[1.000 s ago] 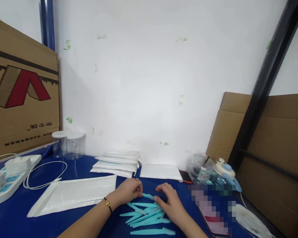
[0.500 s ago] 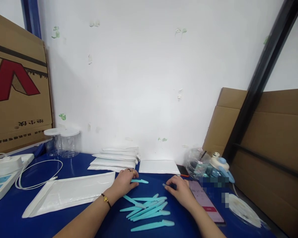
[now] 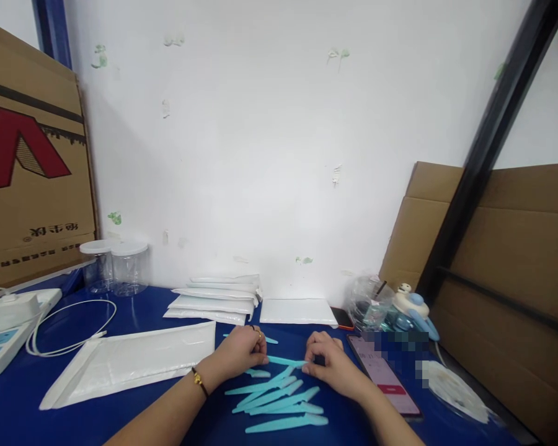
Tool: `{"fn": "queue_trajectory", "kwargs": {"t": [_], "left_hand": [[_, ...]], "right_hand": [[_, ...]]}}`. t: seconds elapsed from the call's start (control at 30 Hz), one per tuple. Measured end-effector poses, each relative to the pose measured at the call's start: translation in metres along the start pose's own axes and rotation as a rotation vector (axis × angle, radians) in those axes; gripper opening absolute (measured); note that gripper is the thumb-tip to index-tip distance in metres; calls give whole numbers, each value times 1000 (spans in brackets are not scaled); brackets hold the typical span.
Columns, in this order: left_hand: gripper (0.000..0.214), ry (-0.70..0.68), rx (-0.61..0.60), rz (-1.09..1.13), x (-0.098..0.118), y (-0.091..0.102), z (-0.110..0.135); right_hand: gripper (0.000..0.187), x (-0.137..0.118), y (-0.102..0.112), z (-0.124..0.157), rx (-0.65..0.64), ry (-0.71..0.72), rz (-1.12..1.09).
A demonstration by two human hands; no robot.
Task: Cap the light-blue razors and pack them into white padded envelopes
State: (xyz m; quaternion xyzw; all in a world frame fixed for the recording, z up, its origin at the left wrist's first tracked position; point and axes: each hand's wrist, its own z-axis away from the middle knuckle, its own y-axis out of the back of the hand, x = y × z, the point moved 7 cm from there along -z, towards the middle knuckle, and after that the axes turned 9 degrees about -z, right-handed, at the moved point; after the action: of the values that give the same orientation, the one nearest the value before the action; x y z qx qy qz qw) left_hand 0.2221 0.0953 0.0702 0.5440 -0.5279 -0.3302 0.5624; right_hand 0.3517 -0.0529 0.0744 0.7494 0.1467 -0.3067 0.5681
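- My left hand (image 3: 242, 353) has its fingers curled in narrow, and the tips grip one end of a teal stick (image 3: 286, 361).
- My right hand (image 3: 328, 364) faces it with fingers bent and pinched narrow on the other end. The teal stick spans level between the two sets of fingertips, low over the blue table (image 3: 28, 409).
- Just below both sets of fingertips, on my side, a pile of teal sticks (image 3: 274, 402) lies loosely fanned on the table.
- Beyond my left fingers, a loose stick (image 3: 270, 340) pokes out from behind the knuckles.
- Off to the left of my left fingers lies a flat white envelope (image 3: 130, 362). Farther back from those fingers sits a stack of envelopes (image 3: 214, 298).
- Just to the right of my right fingers, a phone (image 3: 384, 379) lies face up, near the hand but apart from it.
- A dark bracelet (image 3: 199, 381) sits on my left wrist.
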Motion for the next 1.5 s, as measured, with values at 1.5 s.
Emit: {"fn": "queue_trajectory", "kwargs": {"t": [1.5], "left_hand": [[22, 10, -118, 116, 14, 4, 17]], "right_hand": [[12, -20, 6, 2, 35, 89, 104]]}}
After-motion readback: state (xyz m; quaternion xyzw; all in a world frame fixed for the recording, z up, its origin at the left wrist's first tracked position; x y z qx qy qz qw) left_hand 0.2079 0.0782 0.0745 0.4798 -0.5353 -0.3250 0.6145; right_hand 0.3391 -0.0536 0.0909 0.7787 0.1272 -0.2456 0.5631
